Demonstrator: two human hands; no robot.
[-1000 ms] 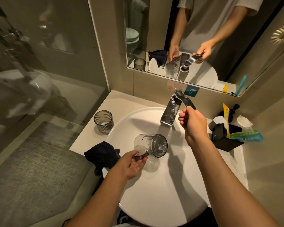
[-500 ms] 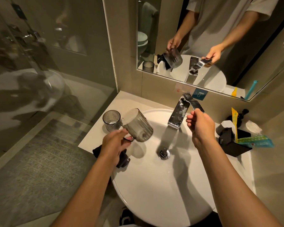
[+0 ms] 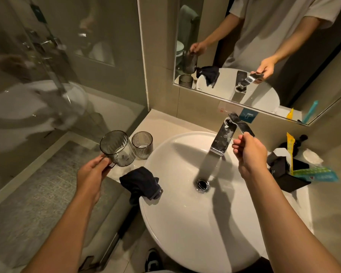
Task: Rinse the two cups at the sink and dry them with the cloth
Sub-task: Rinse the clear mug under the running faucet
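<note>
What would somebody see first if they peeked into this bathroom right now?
Probably the big white sink in the middle, with the right hand holding the shiny tap handle above it. Next, the see-through cup that the left hand holds by its handle, out past the sink's left side. A second ribbed cup stands on the counter beside it, and a dark cloth hangs over the sink's rim.

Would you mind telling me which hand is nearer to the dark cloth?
Left. The left hand holds a cup just left of the dark cloth; the right hand is across the basin on the tap lever.
</note>
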